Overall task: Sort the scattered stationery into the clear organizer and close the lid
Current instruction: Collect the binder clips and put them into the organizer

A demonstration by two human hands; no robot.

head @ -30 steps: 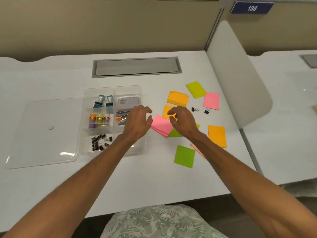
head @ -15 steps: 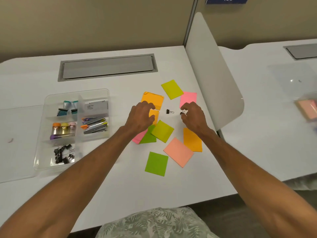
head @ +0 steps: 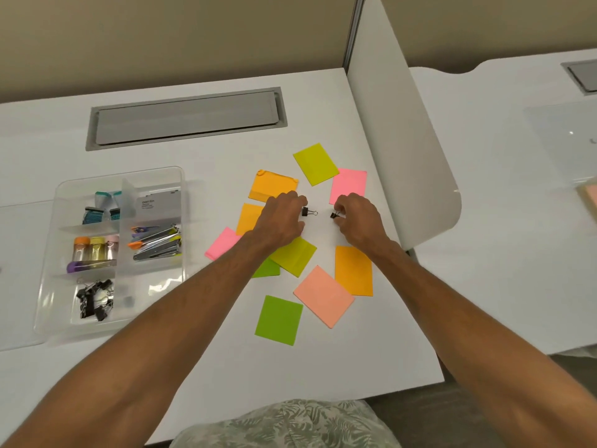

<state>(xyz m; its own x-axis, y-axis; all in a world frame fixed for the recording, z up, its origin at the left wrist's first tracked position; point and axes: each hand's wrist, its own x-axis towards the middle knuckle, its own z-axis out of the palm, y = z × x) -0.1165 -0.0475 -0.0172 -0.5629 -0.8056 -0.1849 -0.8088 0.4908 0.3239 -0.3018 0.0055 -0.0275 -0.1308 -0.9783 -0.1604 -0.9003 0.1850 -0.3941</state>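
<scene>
Left hand [head: 280, 221] pinching binder clip [head: 308, 212]; right hand [head: 357, 221] pinching second clip [head: 333, 216].

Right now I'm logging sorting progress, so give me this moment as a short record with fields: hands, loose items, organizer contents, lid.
left hand: fingers at a black binder clip on the desk
right hand: fingers pinching a second black binder clip
loose items: sticky notes in orange, pink, yellow, green and peach scattered around both hands
organizer: left of the notes, holding binder clips, staplers, small bottles
lid: not on the organizer
desk: white
</scene>
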